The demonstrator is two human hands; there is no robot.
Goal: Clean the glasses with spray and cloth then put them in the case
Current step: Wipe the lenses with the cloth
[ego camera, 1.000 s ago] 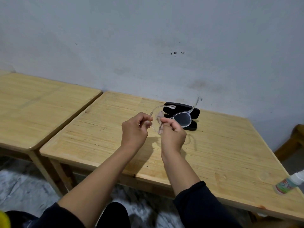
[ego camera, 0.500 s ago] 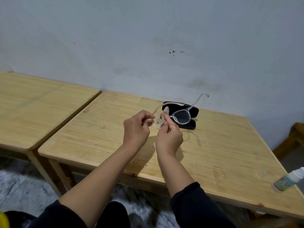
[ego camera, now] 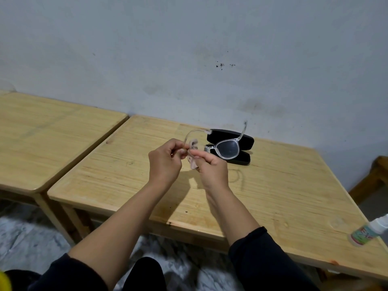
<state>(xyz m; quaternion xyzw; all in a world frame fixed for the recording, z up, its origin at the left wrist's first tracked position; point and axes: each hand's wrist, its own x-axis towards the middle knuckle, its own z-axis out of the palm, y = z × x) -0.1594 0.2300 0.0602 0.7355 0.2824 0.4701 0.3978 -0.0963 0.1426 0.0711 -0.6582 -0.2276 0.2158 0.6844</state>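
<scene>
I hold clear-framed glasses point(ego camera: 227, 148) in the air above the wooden table point(ego camera: 273, 185), temples unfolded and pointing away. My left hand point(ego camera: 165, 162) pinches the frame at its left end. My right hand point(ego camera: 212, 169) pinches a small pale pink cloth point(ego camera: 193, 153) around the left lens, which the cloth and fingers hide. The right lens is bare. Behind the glasses an open black case point(ego camera: 244, 141) lies on the table. A small spray bottle point(ego camera: 369, 232) with a white top lies on its side near the table's front right corner.
A second wooden table point(ego camera: 48, 139) stands to the left, a narrow gap between the two. The grey wall point(ego camera: 189, 59) runs right behind both. A wooden piece of furniture point(ego camera: 371, 179) shows at the right edge. Grey floor lies below.
The glasses turned a little while the cloth shifted over the left lens. Both hands stayed at about the same spot above the table.
</scene>
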